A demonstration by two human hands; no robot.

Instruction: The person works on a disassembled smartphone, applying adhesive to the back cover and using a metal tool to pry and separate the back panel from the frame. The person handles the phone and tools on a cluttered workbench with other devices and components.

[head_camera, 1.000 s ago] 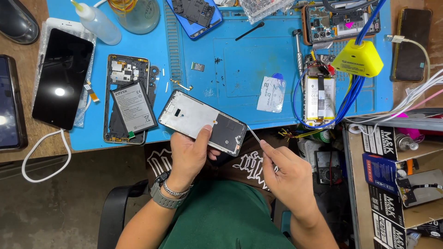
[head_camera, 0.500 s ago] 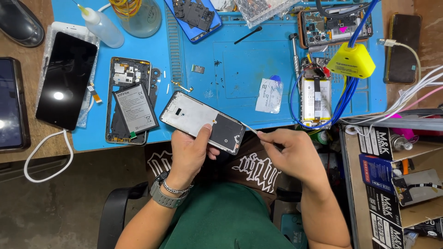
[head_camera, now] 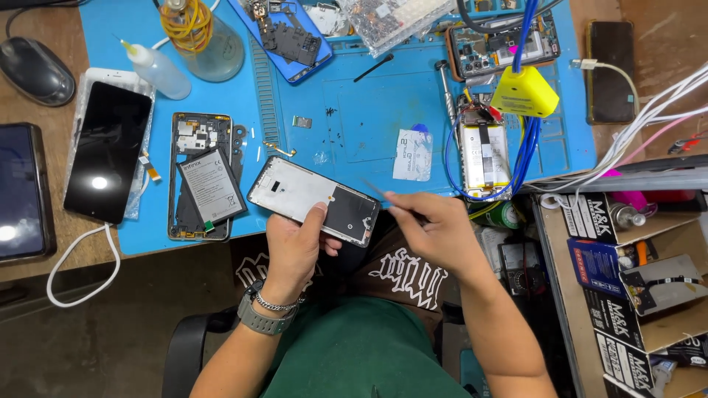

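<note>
The left hand (head_camera: 295, 247) holds a phone frame (head_camera: 313, 200) by its lower long side, thumb on top and fingers wrapped beneath; the frame is a flat rectangle, pale grey inside with a dark patch toward its right end, tilted and held just over the front edge of the desk (head_camera: 44, 265); the right hand (head_camera: 442, 232) has its fingers pinched on a thin metal tool (head_camera: 387, 197), whose tip points at the frame's right end. On the blue mat (head_camera: 369, 110) just left of the frame lies an opened phone (head_camera: 200, 177) with a black battery resting across it; farther left sits a phone with a dark screen (head_camera: 107, 151); a squeeze bottle (head_camera: 153, 68) and a glass jar (head_camera: 203, 40) stand near the back edge. Right of the frame lie a small white packet (head_camera: 411, 153), a white battery (head_camera: 483, 155) ringed by blue wires, and a yellow plastic clip (head_camera: 525, 92). Off the desk's right edge, cardboard boxes (head_camera: 627, 265) with dark blue and white labels stand in a row; a computer mouse (head_camera: 33, 70) sits at the back left corner.
</note>
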